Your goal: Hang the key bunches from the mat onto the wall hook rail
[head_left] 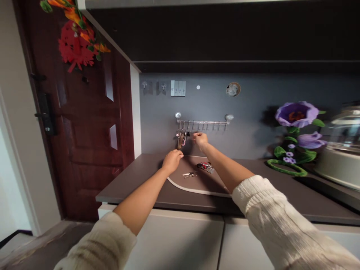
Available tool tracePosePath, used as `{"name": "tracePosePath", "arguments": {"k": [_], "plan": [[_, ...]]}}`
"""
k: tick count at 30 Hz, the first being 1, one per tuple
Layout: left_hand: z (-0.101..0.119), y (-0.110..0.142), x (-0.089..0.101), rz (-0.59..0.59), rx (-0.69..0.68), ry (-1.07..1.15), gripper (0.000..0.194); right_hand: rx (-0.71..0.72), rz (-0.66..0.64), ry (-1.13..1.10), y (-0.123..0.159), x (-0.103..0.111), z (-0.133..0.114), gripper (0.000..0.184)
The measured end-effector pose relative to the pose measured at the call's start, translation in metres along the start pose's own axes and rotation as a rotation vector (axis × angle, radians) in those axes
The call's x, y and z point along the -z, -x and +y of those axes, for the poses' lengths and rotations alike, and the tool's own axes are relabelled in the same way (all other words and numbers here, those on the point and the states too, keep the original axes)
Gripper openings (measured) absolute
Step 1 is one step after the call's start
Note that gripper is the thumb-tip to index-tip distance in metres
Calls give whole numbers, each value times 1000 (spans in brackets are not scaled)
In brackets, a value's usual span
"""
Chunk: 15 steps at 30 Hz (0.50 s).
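Note:
On the wall a rail of hooks (204,122) carries bunches of keys (182,138) at its left end, among them a brown pendant and a pink ring. My right hand (200,140) is just below the rail, right of a small black hanging item (188,135); its fingers are pinched together, and what they hold is hidden. My left hand (171,160) is lower, under the hanging keys, with fingers bent together near the brown pendant's lower end; I cannot make out anything in them. Between my forearms a small key bunch (189,174) and a bunch with red parts (206,167) lie on a brown mat (180,181).
The mat, edged in white, lies on a dark countertop (126,183). Purple artificial flowers (296,114) and a pale appliance with a clear top (339,161) stand at right. A dark cabinet (213,33) overhangs the counter. A red-brown door (87,150) is at left.

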<state>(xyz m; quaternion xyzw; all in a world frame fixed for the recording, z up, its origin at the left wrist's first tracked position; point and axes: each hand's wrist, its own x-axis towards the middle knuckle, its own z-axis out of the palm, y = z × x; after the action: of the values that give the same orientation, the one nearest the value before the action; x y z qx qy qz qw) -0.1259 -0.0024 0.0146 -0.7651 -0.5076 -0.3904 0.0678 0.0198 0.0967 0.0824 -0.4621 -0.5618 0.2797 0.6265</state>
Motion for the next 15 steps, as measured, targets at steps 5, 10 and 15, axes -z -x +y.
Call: {"name": "tracePosePath", "arguments": {"k": [5,10,15], "plan": [[8,4,5,-23,9,122,20,11,-142,-22,40,21,-3,9],[17,8,3,-84,-15,234,17,-18,-278,33,77,47,8,7],[24,12,-4,-198,-23,289,19,68,-355,152,101,71,23,7]]}}
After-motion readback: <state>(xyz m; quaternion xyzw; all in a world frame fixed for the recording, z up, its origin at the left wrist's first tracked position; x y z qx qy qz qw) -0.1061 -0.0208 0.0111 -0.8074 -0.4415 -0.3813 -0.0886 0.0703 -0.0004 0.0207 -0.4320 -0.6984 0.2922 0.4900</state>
